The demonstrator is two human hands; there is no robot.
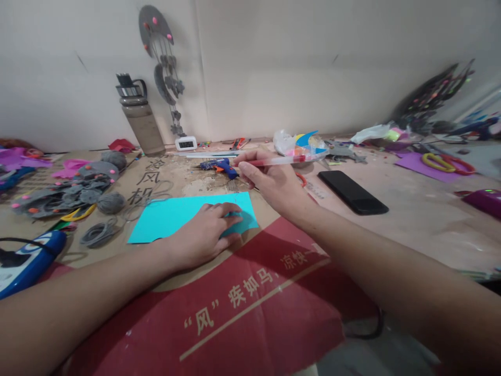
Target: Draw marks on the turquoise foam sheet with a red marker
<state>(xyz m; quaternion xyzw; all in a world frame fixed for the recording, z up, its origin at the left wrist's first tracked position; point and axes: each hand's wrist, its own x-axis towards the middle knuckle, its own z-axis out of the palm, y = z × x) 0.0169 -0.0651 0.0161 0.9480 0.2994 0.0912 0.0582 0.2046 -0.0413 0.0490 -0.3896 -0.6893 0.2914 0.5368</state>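
Observation:
My left hand (207,235) lies on the right part of a turquoise sheet (172,215) that rests flat on cardboard; its fingers are curled and press down on the sheet. My right hand (268,177) hovers just beyond the sheet's far right corner, closed round a clear pen with red ink (287,161) that points right. A blue hot glue gun (219,166) lies just behind that hand.
A black phone (352,191) lies to the right. Grey yarn balls (111,202), felt pieces and yellow scissors (80,213) crowd the left. A water bottle (141,117) and small clock (185,142) stand by the wall. Purple sheet with scissors (446,163) far right.

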